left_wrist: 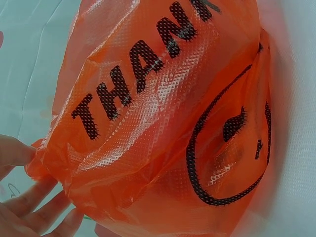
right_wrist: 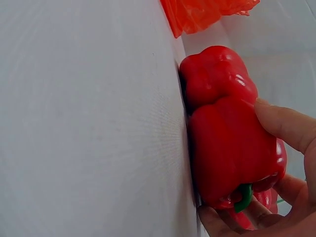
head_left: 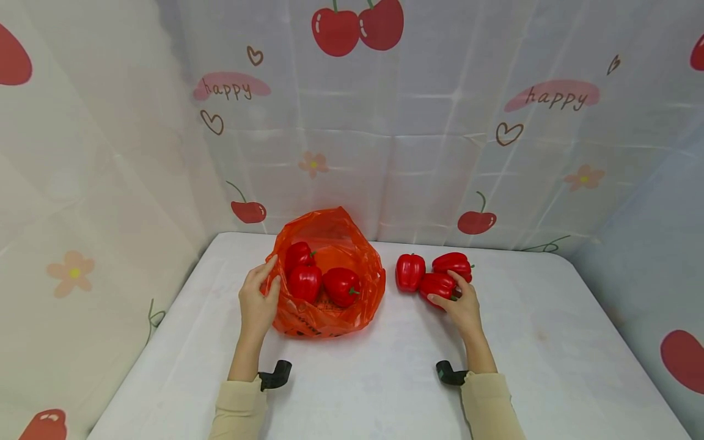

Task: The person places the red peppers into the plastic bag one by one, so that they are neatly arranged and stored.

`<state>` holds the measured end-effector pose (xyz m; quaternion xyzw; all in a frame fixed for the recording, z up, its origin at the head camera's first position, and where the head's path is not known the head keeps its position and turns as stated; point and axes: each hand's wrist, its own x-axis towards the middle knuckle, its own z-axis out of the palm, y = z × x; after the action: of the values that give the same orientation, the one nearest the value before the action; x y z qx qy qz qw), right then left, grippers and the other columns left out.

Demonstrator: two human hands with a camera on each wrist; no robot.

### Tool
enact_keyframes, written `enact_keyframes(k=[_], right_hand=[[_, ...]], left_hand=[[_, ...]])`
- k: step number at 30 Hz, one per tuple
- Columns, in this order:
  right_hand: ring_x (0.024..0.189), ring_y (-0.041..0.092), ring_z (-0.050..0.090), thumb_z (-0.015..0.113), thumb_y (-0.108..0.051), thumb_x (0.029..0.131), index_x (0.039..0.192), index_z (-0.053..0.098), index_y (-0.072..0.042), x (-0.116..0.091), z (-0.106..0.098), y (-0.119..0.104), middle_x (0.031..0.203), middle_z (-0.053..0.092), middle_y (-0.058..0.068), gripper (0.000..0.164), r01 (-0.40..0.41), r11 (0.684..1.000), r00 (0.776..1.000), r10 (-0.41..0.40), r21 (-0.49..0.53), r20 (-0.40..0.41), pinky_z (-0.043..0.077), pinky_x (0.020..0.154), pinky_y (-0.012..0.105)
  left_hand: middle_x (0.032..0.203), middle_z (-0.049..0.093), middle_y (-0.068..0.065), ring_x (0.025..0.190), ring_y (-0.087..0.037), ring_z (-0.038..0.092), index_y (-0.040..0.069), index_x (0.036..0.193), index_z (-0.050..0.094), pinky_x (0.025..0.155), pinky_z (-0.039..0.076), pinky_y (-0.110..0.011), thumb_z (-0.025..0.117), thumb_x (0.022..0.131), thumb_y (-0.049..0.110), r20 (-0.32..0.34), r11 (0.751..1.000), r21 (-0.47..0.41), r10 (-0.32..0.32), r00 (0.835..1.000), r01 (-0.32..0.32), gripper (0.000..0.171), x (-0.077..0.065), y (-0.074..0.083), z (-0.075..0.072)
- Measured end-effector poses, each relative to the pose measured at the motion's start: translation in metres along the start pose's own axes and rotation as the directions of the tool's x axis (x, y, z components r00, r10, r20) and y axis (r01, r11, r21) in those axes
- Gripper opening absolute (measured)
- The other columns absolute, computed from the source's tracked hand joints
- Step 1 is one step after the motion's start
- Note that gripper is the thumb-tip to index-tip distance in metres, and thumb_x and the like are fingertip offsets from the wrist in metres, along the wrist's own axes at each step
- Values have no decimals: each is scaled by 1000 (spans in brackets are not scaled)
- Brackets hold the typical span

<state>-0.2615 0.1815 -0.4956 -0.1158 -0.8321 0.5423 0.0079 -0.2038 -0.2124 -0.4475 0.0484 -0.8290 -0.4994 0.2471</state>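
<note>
An orange plastic bag (head_left: 370, 299) stands with its mouth wide, several red bell peppers (head_left: 305, 282) inside it. My left hand (head_left: 257, 305) pinches the bag's left rim between thumb and fingers; black THANK lettering shows on its side in the left wrist view. To the right of the bag, my right hand (head_left: 464, 311) grips a red bell pepper (right_wrist: 232, 148) with a green stem, thumb on one side and fingers on the other. Two more red bell peppers lie against it, one on the left (head_left: 410, 273) and one behind (head_left: 450, 263).
The white table (head_left: 352, 391) ends at a back edge just behind the bag and peppers. Behind and at both sides hangs a pale curtain (head_left: 418, 165) printed with cherries, hearts and flowers. Black wrist mounts (head_left: 277, 374) sit at both sleeves.
</note>
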Motion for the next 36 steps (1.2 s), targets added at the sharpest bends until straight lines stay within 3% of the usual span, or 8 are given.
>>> enact_keyframes(k=[12,26,36], right_hand=[[135,45,34,72,-11,85,152,32,-13,-1,3,0,147,32,25,79,-11,1000,999,10,-25,-44,43,105,59],[132,44,38,73,-16,84,152,34,-12,-4,2,-2,144,35,26,78,12,999,998,-15,-45,-64,44,104,59],[130,44,41,73,-16,85,152,34,-11,-5,0,-3,144,36,26,77,18,999,998,-20,-48,-56,43,105,58]], left_hand=[[129,56,-19,122,-34,53,13,139,56,100,49,-53,58,95,2,-5,1000,2,7,1000,-7,45,0,0,0],[123,59,-21,119,-37,54,9,135,60,102,47,-56,59,92,-2,-43,998,-12,67,997,-68,44,1,0,0],[125,58,-21,120,-36,53,10,136,59,102,47,-55,58,93,0,-30,999,-5,42,999,-42,44,1,0,-1]])
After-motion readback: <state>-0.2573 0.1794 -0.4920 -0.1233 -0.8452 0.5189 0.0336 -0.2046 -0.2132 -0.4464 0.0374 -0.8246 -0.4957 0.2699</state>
